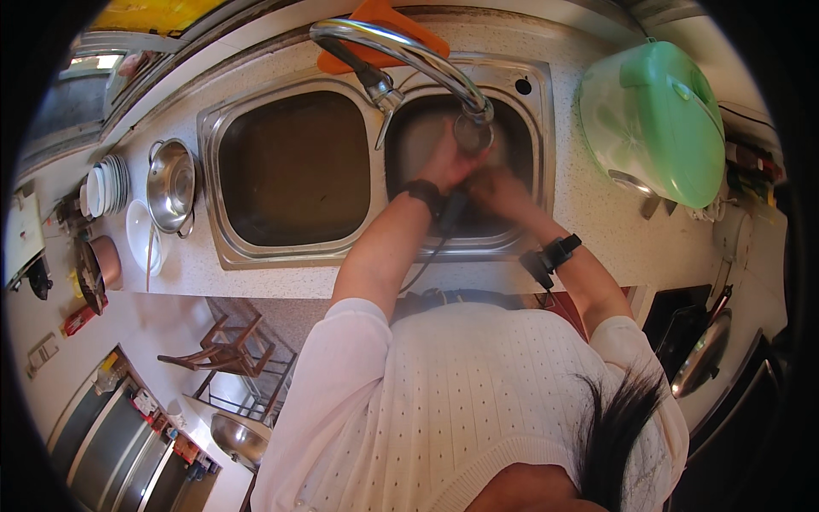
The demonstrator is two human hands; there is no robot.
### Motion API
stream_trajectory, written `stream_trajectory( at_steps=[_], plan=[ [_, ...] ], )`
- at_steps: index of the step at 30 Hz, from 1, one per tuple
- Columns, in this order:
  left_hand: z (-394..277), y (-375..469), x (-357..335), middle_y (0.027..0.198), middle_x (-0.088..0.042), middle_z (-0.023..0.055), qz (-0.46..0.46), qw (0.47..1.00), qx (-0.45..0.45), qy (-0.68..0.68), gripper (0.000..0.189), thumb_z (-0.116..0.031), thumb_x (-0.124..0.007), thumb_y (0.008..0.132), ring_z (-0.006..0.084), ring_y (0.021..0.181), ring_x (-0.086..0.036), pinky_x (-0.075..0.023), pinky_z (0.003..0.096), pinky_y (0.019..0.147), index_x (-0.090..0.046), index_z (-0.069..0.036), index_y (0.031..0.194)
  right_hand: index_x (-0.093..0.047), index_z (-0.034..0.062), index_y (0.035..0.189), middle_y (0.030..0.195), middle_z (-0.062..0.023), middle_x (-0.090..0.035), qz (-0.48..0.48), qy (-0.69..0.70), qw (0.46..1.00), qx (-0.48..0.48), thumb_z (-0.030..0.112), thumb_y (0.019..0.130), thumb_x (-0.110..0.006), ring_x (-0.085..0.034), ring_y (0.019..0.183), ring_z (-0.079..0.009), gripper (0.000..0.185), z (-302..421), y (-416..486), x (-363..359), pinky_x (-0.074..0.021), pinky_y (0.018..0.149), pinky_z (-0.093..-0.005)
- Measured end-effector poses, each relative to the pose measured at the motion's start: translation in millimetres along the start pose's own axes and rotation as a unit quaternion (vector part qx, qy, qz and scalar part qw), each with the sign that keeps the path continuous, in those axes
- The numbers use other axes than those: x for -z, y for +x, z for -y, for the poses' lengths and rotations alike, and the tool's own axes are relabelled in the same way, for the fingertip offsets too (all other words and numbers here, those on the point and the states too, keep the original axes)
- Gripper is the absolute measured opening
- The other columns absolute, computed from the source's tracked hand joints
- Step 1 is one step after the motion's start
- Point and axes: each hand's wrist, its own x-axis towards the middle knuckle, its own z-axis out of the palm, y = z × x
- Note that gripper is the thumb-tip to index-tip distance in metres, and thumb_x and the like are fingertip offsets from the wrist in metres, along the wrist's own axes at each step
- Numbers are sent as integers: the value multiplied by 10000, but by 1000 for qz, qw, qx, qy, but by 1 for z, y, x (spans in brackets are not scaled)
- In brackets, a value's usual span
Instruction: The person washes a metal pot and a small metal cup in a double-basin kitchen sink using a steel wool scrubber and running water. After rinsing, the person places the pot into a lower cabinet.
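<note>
Both my hands are over the right basin of a steel double sink (544,153), below the spout of a chrome faucet (409,48). Close under the spout, my left hand (448,160) is at a round, clear-looking vessel (473,136), perhaps a glass; its grip is blurred. My right hand (496,189) is just beside it, lower and to the right, blurred by motion; whether it holds anything cannot be told. Black straps with small devices and cables are on both wrists. The left basin (294,169) holds what looks like murky water.
Left of the sink stand a two-handled steel pan (173,185), a white bowl (142,233) with chopsticks across it, and upright plates (112,185). An orange board (409,35) lies behind the faucet. A green-lidded container (665,121) stands at right, a lidded pan (704,355) further down.
</note>
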Motion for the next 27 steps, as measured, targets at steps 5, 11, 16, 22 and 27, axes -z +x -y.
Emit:
stream_trajectory(
  at_steps=[5,11,16,22,27],
  plan=[
    [3,1,5,1112,-615,145,-35,997,20,67,648,-598,-281,955,292,1007,-613,-579,340,686,-513,-54,1220,-507,61,1234,1241,-225,-499,-32,18,998,-57,431,820,-633,-534,1104,-404,569,10,-2,10,-452,931,-447],
    [10,-6,-18,1052,-583,71,-63,986,-55,141,503,-430,-615,880,206,972,-585,-526,369,789,-495,-102,1241,-444,-1,1267,1252,-262,-456,-20,15,999,-39,499,802,-625,-546,1076,-429,706,7,-1,12,-464,906,-455],
    [12,-22,-32,1158,-501,65,-64,938,-157,302,612,-202,-785,770,209,1036,-551,-498,366,832,-453,-110,1277,-437,2,1286,1263,-257,-446,-12,27,999,-19,497,794,-631,-542,1083,-430,724,3,1,7,-461,915,-451],
    [5,-33,-19,1272,-442,154,-119,706,-338,611,792,-193,-840,623,322,1126,-489,-428,381,963,-413,-44,1273,-455,17,1276,1258,-257,-453,-8,-2,999,-34,489,775,-650,-534,1091,-430,716,3,9,1,-459,920,-449],
    [3,-37,-7,1211,-461,173,-91,588,-437,674,771,-172,-831,591,368,1161,-452,-396,412,997,-445,-47,1246,-504,24,1231,1232,-236,-493,-25,19,999,-5,477,768,-652,-540,1072,-427,664,-6,22,-9,-463,903,-448]
  ],
)
